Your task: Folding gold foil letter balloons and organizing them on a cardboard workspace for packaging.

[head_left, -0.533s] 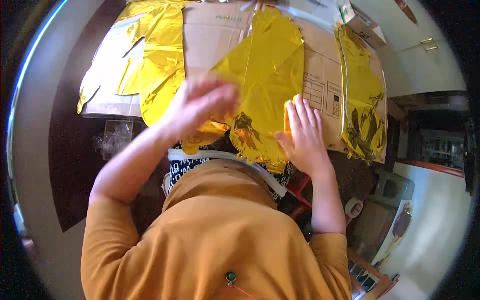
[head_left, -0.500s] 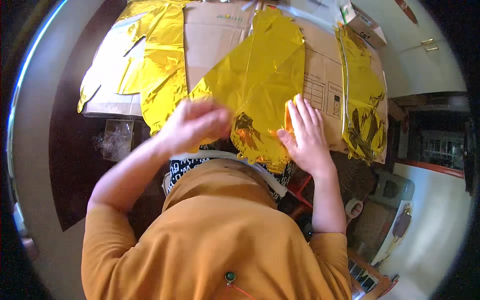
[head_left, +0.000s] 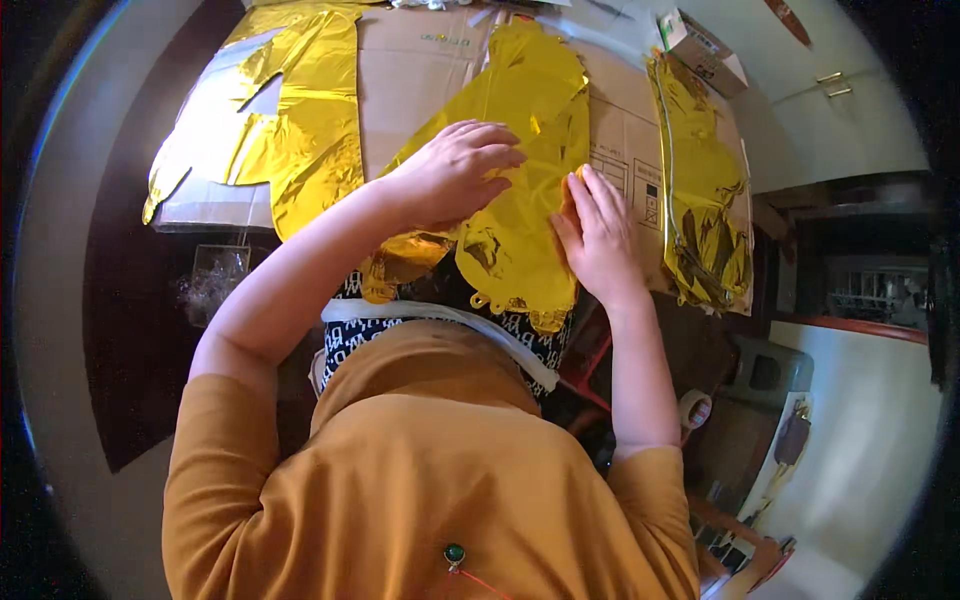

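A flat gold foil piece [head_left: 530,110], like an uninflated balloon with small tabs at its near end, lies in the middle of a cardboard-covered table. My left hand [head_left: 455,170] is over its left part, fingers loosely bent and apart, with no held object showing. Whether it touches the foil I cannot tell. My right hand [head_left: 605,235] rests along the foil's right edge with its fingers stretched out and the thumb apart. Beneath my left wrist, a folded flap of the foil hangs near my lap.
More gold foil [head_left: 315,120] spreads over the left side of the cardboard [head_left: 405,80]. A stack of gold foil pieces [head_left: 705,190] lies at the right edge. A small carton [head_left: 703,55] stands at the far right. A tape roll [head_left: 694,408] is beside my right elbow.
My left hand has moved up and right, farther over the middle foil. My right hand stays at the foil's right edge. The whole view has shifted slightly.
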Available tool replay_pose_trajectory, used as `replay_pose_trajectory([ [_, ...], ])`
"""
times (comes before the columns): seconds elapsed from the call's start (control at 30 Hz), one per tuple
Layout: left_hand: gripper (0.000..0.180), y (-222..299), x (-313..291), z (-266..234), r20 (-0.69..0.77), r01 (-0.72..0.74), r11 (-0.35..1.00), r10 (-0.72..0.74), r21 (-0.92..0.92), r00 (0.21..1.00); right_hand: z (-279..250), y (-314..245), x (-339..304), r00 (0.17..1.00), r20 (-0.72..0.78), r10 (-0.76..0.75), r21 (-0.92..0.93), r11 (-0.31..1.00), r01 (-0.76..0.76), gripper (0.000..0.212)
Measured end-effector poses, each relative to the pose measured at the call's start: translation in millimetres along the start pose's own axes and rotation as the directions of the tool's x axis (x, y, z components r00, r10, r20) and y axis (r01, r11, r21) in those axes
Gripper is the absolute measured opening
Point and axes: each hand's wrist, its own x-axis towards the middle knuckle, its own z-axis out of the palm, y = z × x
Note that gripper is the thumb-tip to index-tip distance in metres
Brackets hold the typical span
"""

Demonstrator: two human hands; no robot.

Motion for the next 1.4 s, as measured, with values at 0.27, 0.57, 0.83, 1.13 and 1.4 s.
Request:
replay_pose_trajectory([
  [0.27, 0.034, -7, 2, 9, 0.049, -0.029, 0.998, 0.027, 0.047, 0.998, 3, -10, -2, 0.997, 0.075, 0.031, -0.097, 0.995, -0.023, 0.061],
  [0.57, 0.037, -12, -2, 11, 0.080, -0.013, 0.998, 0.009, 0.055, 0.997, 9, -4, -7, 0.996, 0.076, 0.052, -0.041, 0.998, -0.049, 0.063],
  [0.83, 0.036, -13, -3, 15, 0.075, -0.006, 0.997, 0.000, 0.081, 0.997, 7, -3, -9, 0.991, 0.120, 0.066, -0.048, 0.997, -0.060, 0.066],
  [1.13, 0.037, -12, -3, 14, 0.069, -0.006, 0.995, -0.001, 0.096, 0.998, 2, -5, -8, 0.973, 0.200, 0.118, -0.070, 0.992, -0.106, 0.069],
  [1.4, 0.037, -9, 1, 11, 0.046, 0.019, 0.999, -0.021, 0.045, 0.999, 0, -7, -6, 0.966, 0.227, 0.128, -0.076, 0.991, -0.114, 0.070],
])
